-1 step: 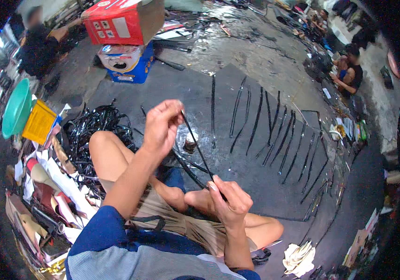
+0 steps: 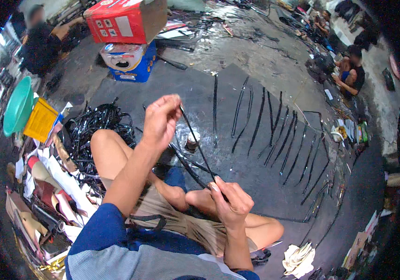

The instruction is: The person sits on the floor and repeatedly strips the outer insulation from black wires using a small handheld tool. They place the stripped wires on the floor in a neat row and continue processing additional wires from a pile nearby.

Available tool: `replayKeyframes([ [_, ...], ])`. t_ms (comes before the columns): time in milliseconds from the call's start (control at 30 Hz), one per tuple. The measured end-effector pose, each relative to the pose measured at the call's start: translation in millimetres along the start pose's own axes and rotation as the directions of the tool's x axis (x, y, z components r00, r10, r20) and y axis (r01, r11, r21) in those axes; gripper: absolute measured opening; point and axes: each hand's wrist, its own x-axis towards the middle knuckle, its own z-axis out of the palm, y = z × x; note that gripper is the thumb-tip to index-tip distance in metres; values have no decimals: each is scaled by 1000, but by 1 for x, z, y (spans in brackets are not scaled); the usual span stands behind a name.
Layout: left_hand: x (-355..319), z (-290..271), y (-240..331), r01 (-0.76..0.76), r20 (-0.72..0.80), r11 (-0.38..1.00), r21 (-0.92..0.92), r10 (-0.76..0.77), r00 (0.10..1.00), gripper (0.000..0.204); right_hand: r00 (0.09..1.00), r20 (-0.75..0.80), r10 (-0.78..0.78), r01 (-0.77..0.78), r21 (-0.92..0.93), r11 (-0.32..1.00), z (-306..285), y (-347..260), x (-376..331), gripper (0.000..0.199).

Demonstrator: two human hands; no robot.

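A thin black strip (image 2: 200, 150) stretches slantwise between my hands, above the dark sheet (image 2: 251, 189) on the floor. My left hand (image 2: 160, 122) pinches its upper end, and my right hand (image 2: 233, 201) grips the lower end near my crossed legs. Beneath the taut strip, more black strips (image 2: 188, 169) run toward my lap. Just behind it stands a small pot with a pale top (image 2: 192, 141). Several shiny black strips (image 2: 257, 122) lie spaced in a slanted row to the right. A tangled heap of black strips (image 2: 98, 125) sits beside my left knee.
A red carton (image 2: 118, 22) rests on a blue box (image 2: 131, 71) at the back. On the left are a teal basin (image 2: 18, 106), a yellow box (image 2: 40, 120) and material scraps (image 2: 64, 186). A cream cloth bundle (image 2: 299, 260) lies front right. People (image 2: 353, 74) sit far right; another person (image 2: 39, 46) is far left.
The whole view has shifted very slightly, and my left hand is a touch higher. Both hands keep their hold on the strip.
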Motion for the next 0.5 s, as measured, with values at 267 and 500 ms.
replayKeyframes([
  [267,126,-131,15,-65,-440,997,35,74,895,10,968,141,206,-206,-14,978,-7,17,-53,18],
  [500,161,-194,-30,121,-681,978,167,26,732,22,907,251,339,-344,-24,939,-18,39,-99,10],
])
